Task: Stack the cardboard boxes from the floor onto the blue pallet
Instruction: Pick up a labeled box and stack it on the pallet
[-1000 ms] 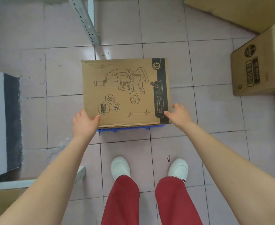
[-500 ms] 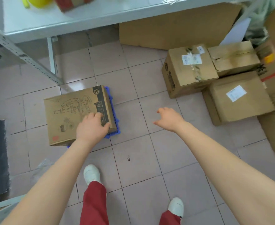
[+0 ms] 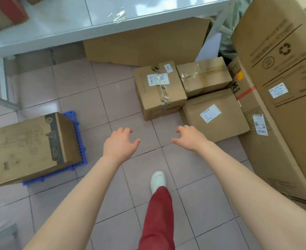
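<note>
Left hand (image 3: 118,144): fingers spread and lightly curled, thumb out to the right, palm down, nothing in it. Right hand (image 3: 190,137): same, fingers apart and bent, thumb pointing left toward the other thumb, holding nothing. Both hover over bare floor tiles (image 3: 98,98), arms stretched fwd from the bottom corners of the view. Hands are near each other, not touching.

Just beyond the right hand's fingertips sits a flat labelled box (image 3: 215,115) on the floor, white sticker on top. It lies next to a taped box (image 3: 158,89) w/ a white label and clear tape down the middle, and behind it a third box (image 3: 203,75) w/ shiny tape across the top. The three are packed close, sides touching or nearly so. Left hand is well apart from all three.

To the left, the blue pallet (image 3: 78,141) lies on the floor; only its right and front edges show, since a printed box (image 3: 27,148) w/ a line drawing and a dark band rests on it, covering most of it. That box is well apart from both hands.

At right a tall carton (image 3: 282,87) w/ a recycling mark leans over the scene. Along the top runs a white shelf (image 3: 98,20), w/ a big cardboard sheet (image 3: 145,46) standing under it. Below the hands: one white shoe (image 3: 158,180) and a red trouser leg (image 3: 158,219).
</note>
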